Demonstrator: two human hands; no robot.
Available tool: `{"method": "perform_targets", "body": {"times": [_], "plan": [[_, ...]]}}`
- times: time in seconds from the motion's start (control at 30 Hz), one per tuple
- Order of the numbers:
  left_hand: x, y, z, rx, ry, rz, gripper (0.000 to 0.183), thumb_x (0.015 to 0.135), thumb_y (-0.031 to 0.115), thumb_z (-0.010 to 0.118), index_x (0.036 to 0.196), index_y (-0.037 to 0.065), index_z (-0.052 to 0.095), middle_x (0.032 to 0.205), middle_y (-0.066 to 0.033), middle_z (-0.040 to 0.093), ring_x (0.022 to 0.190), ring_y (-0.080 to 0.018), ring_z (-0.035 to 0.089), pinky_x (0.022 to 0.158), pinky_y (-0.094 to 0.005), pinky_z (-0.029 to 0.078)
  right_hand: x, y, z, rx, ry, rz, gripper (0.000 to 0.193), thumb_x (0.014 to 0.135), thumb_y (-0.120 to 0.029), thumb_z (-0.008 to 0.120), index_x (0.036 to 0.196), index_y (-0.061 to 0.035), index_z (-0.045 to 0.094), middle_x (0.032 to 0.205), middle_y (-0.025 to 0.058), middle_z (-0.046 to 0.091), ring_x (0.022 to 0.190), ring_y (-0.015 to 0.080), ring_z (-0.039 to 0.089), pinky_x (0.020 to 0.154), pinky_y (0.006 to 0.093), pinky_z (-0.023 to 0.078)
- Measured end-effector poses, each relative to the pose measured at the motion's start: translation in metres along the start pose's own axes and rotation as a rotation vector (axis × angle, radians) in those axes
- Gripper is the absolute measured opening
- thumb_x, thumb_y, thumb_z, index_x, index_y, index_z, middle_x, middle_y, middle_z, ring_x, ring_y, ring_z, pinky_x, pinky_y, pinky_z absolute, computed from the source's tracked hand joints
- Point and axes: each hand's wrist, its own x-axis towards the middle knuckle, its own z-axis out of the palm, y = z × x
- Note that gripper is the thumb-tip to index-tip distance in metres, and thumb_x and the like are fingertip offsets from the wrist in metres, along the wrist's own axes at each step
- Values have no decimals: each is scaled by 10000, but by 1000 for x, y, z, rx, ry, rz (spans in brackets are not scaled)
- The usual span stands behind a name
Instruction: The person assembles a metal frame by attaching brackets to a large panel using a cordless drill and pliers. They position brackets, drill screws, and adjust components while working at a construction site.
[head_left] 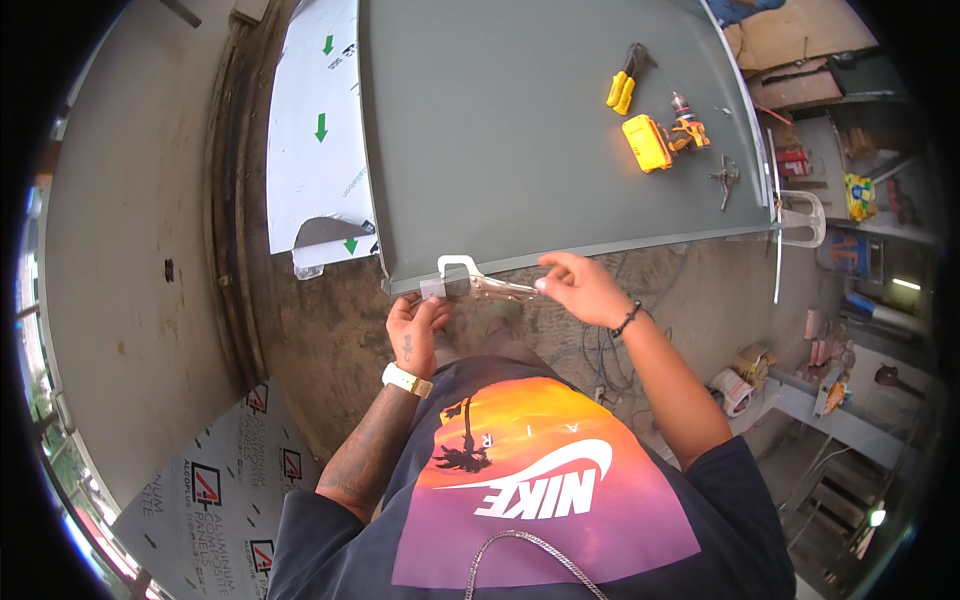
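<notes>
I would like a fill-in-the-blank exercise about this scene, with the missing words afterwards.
1. The silver metal locking clamp has its handle end at the person's ____ hand.
2. A pale-coloured watch circles the person's ____ wrist.
3. Near the yellow-handled snips on the flat grey panel lies a yellow-and-black cordless ____.
4. The printed arrows on the flat white sheet are ____.

Missing words: right; left; drill; green.

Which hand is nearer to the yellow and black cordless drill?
Right hand: below the drill in the picture, slightly left. The left hand is farther left and lower, beside the large grey panel's near-left corner.
</notes>
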Motion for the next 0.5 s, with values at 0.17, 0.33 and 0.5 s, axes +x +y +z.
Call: {"method": "perform_targets", "body": {"times": [0.17,0.33,0.5], "plan": [[-23,-5,-17,69,-3,-80,229,999,123,649,1151,-42,604,988,-149,723,842,-221,729,761,-325,598,-62,73,-30,62,207,129,485,960,-294,726,1328,2,619,1031,127,731,917,208,706,836,356,573],[5,-14,-24,44,-54,20,221,984,210,601,1145,59,611,948,-69,680,809,-189,676,741,-333,569,-74,139,-136,-25,488,212,456,919,-273,756,1275,-7,655,997,130,747,930,238,717,840,375,568],[4,-43,-44,491,-217,204,255,935,99,647,1170,10,601,883,-37,653,734,-107,589,648,-291,503,-11,280,-267,27,914,185,340,904,-227,766,1153,-4,710,993,127,760,943,224,714,845,365,565]]}}
